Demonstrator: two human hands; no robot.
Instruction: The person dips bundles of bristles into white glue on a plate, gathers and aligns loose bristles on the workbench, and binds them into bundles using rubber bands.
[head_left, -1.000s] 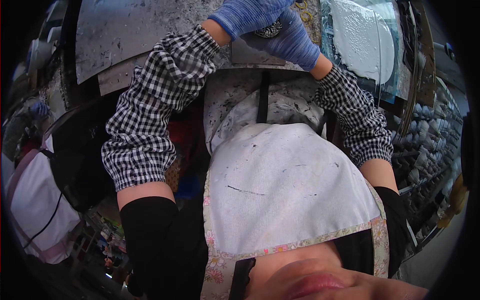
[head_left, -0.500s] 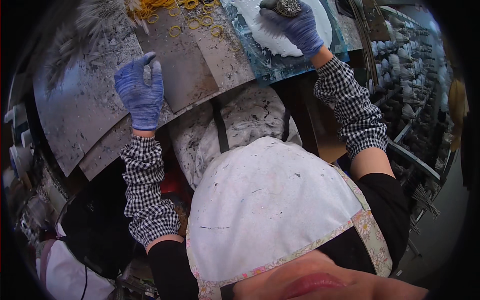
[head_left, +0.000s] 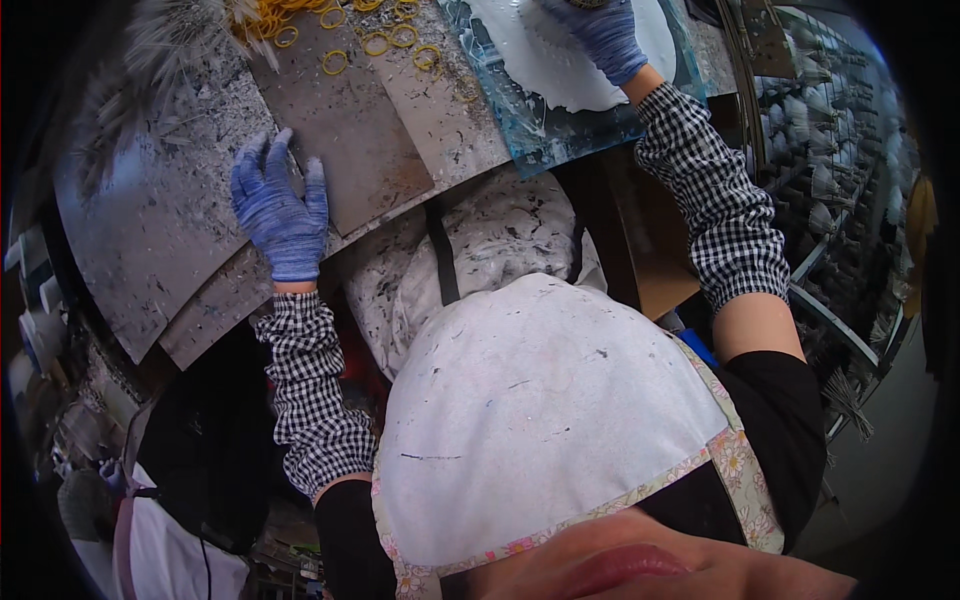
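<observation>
head-worn fisheye view, looking steeply down, close above the apron (head_left: 540, 400), workbench (head_left: 455, 125) toward the upper edge

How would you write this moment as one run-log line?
left hand: open, empty, at worktable | right hand: holding round object, partly out of frame, over white paste | nearby: yellow rings
</observation>
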